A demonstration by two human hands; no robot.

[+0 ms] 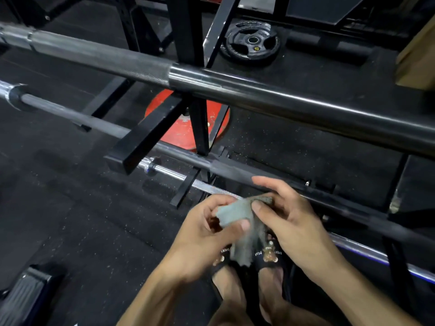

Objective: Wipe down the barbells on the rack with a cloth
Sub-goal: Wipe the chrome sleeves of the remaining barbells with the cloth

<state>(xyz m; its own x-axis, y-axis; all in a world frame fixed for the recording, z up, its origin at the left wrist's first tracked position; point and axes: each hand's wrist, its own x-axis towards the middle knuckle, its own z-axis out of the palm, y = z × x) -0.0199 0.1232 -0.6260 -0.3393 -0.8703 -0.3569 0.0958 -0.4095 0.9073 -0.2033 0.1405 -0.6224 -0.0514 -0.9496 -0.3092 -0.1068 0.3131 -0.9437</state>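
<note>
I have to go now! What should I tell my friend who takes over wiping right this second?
Left hand and right hand both pinch the grey cloth, held in front of the rack, above the feet.
The cloth touches no bar.
Three bars lie on the rack: top bar, middle bar, shiny bottom bar.
Done: cannot tell if any bar is wiped.
Left: put the cloth on a bar and rub along it, then do the others.

Black speckled rubber floor (98,231) with red plate (186,130) lying flat.
</note>
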